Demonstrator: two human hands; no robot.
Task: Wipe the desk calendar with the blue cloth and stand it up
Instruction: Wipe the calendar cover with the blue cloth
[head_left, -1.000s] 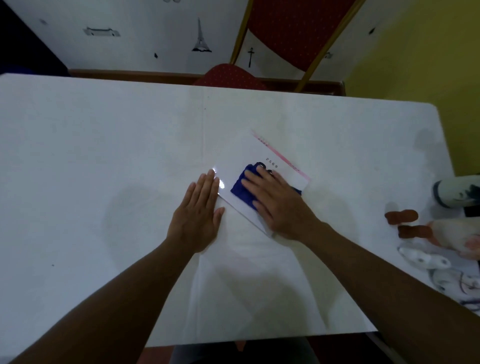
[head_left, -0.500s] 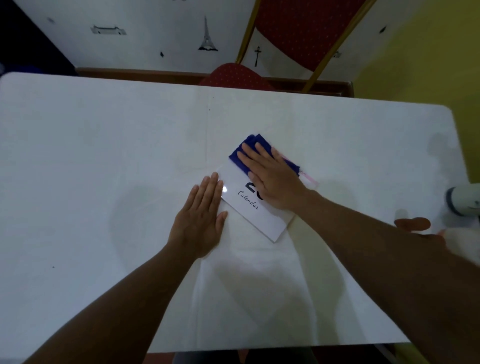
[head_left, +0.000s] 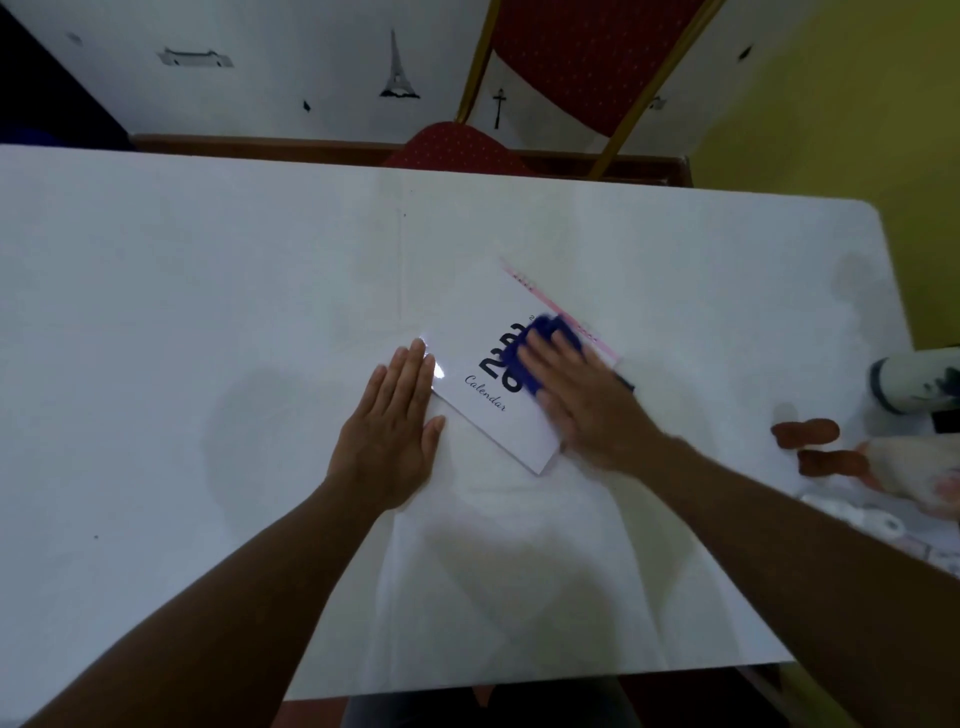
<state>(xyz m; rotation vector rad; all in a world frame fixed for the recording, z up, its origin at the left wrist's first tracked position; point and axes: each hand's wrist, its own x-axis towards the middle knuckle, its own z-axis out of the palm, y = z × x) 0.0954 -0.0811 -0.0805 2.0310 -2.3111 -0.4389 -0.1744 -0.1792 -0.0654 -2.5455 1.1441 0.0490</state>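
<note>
Two bare hands work over a white table (head_left: 208, 312), both palm-down. The left hand (head_left: 395, 431) lies flat and open, fingers together and extended, its fingertips touching the near-left edge of the desk calendar (head_left: 483, 332); nothing is gripped. The desk calendar lies flat, not standing, turned diagonally, directly ahead of and to the right of the left hand. Its cover is white, with large dark numerals partly covered and the word "Calendar" in script legible just right of the left fingertips; a pink strip runs along its far edge. The right hand (head_left: 582, 400) is spread open and pressed down on the blue cloth (head_left: 545, 343), which sits on the calendar's right half over the numerals. Only the cloth's far and left parts show beyond the fingertips; the rest is under the palm. The right hand and cloth are motion-blurred, so the exact finger contact is not clear. Well to the right of the right hand, at the table's edge, sit a white cylindrical container (head_left: 914, 382), two reddish-brown pieces (head_left: 808, 431) and some pale items too blurred to identify. Beyond both hands, past the table's far edge, stands a red chair (head_left: 571, 62) with a gold frame.
</note>
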